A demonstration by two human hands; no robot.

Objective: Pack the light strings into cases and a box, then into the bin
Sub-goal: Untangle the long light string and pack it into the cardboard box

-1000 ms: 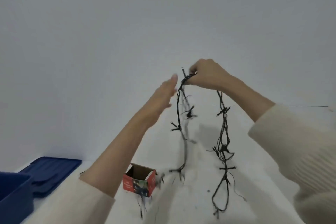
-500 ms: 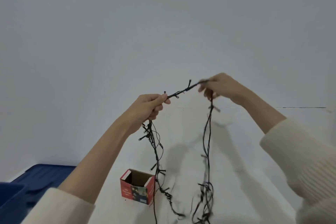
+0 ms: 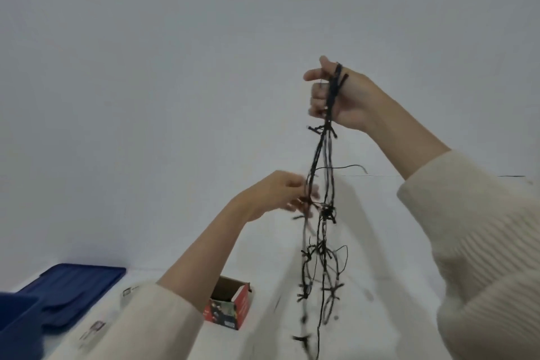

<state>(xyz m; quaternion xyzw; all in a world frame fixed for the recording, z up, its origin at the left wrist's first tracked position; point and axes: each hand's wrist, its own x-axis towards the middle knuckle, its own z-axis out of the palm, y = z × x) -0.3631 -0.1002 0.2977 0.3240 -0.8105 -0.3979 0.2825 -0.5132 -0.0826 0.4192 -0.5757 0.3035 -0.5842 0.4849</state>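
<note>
A dark light string (image 3: 321,254) hangs in several loops from my right hand (image 3: 342,96), which is raised high and shut on the gathered top of the loops. My left hand (image 3: 274,196) is lower and to the left, its fingers blurred and touching the hanging strands at mid-height; its grip is unclear. A small red cardboard box (image 3: 230,305) stands open on the white table below, partly behind my left forearm. The dark blue bin (image 3: 17,327) is at the bottom left corner.
A dark blue lid (image 3: 79,286) lies flat beside the bin at the left. Small clear items (image 3: 93,330) lie on the white table (image 3: 380,316) near my left sleeve. A plain white wall fills the background.
My right hand has risen and gathered the string into hanging loops. My left hand let go of the stretched end and dropped to the strands at mid-height.
</note>
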